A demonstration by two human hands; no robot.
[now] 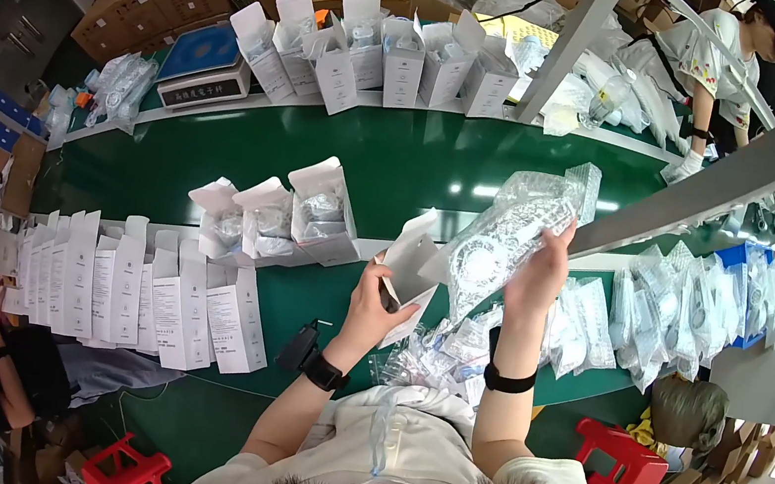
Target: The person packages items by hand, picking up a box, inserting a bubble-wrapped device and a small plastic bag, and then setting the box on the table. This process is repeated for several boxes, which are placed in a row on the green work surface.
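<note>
My left hand (372, 308) is closed around a narrow white carton (413, 254), which stands tilted with its top flap up. My right hand (539, 273) grips a transparent bubble-wrap bag (500, 239) holding a round whitish item whose kind I cannot make out. The bag is just right of the carton's open top, and I cannot tell whether they touch. Below both hands lies a pile of small transparent packets (456, 353). To the left of the carton, three open white boxes (323, 217) hold wrapped items.
Closed white cartons (115, 287) stand in a row at the left. Bubble-wrap bags (657, 312) line the right, near a blue bin (753, 297). More filled boxes (401, 69) stand behind the green belt (343, 140). A grey metal post (706, 189) slants across the right. Other people work nearby.
</note>
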